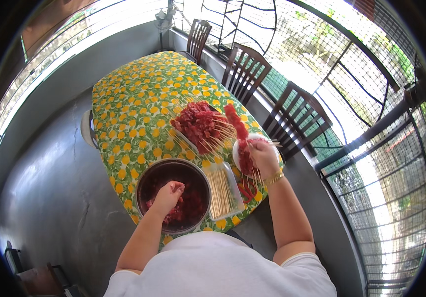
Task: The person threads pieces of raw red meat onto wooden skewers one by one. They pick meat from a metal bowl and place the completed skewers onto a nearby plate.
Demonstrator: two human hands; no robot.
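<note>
My right hand [262, 156] grips a bamboo skewer threaded with red raw meat [236, 120], its meat end pointing away from me. Below that hand sits a white bowl [236, 157] with more meat skewers. My left hand [169, 196] is over a deep round pot [206, 180] that contains loose red meat pieces [174, 216]. Its thumb and fingertips are pinched together, and whether a small scrap is between them cannot be seen. Between the two hands lies a clear plastic tray [236, 185] of bare bamboo skewers [219, 193]. A heap of loaded meat skewers [200, 124] covers another tray farther off.
A lemon-print tablecloth [138, 96] covers the long table. Wooden chairs [248, 70] line its right side, by a low wall and metal grille. A red looped object [248, 192] lies beside the skewer tray. An electric fan [162, 24] stands in the far corner.
</note>
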